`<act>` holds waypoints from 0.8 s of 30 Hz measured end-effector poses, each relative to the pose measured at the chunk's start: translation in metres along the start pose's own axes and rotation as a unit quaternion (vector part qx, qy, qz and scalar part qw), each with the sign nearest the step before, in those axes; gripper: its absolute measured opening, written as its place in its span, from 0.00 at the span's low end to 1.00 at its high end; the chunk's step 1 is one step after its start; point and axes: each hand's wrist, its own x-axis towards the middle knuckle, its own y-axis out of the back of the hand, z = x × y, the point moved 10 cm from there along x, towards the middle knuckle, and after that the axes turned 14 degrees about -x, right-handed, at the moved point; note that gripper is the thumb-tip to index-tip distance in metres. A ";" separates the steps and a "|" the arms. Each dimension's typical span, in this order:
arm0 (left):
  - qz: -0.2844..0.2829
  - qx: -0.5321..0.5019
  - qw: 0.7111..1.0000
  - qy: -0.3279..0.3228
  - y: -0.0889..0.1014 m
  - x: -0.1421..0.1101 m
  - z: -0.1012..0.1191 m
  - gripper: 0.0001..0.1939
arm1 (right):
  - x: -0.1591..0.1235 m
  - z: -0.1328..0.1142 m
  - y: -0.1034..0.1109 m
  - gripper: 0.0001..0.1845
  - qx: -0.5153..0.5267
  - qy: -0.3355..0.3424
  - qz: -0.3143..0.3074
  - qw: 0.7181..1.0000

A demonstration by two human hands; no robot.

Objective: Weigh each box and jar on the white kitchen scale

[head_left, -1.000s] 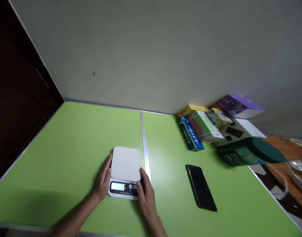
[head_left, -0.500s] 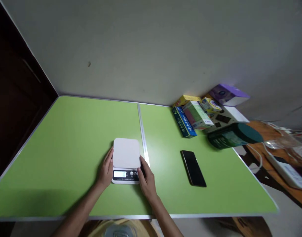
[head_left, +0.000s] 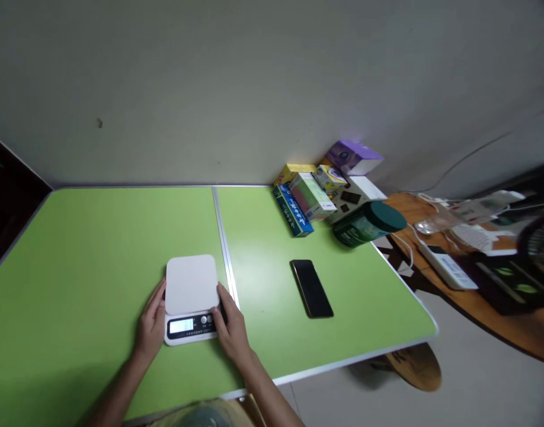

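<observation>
Nearest, at about 6 o'clock on the green table [head_left: 98, 249], a white scale [head_left: 191, 296] lies flat with its lit display and buttons facing the person. The left hand [head_left: 152, 326] lies against the scale's left edge, fingers stretched along its side, and the right hand [head_left: 232, 332] presses against its right front corner, thumb by the buttons; both hands are loosely spread and bracket the scale between them without lifting it. A metal seam [head_left: 223, 237] runs up the table just right of the scale. Farther out, at 2 o'clock from the scale and well apart from it, a black phone [head_left: 312, 287] lies face up. Beyond it, at the table's far right edge, a dark green canister [head_left: 365, 224] lies on its side. Just behind that, against the wall, sits a cluster of boxes [head_left: 307, 198]: blue, green-and-white, yellow, with a purple box [head_left: 352, 157] on top. Off the table at 3 o'clock, a wooden surface carries a power strip [head_left: 445, 265] and cables.
</observation>
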 end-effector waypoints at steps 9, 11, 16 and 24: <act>0.015 -0.026 0.999 0.034 0.005 -0.001 -0.014 0.28 | -0.005 0.008 -0.003 0.27 -0.006 -0.007 0.011 1.000; 0.022 -0.019 0.999 0.036 0.003 0.002 -0.015 0.28 | -0.001 0.008 -0.006 0.27 -0.005 -0.005 0.001 1.000; 0.031 -0.037 0.996 0.080 0.001 -0.014 0.002 0.37 | -0.005 0.014 -0.009 0.32 0.021 -0.034 -0.058 0.997; 0.058 0.009 0.986 0.156 0.064 -0.066 0.035 0.31 | -0.070 0.027 0.016 0.28 0.220 -0.149 -0.029 0.964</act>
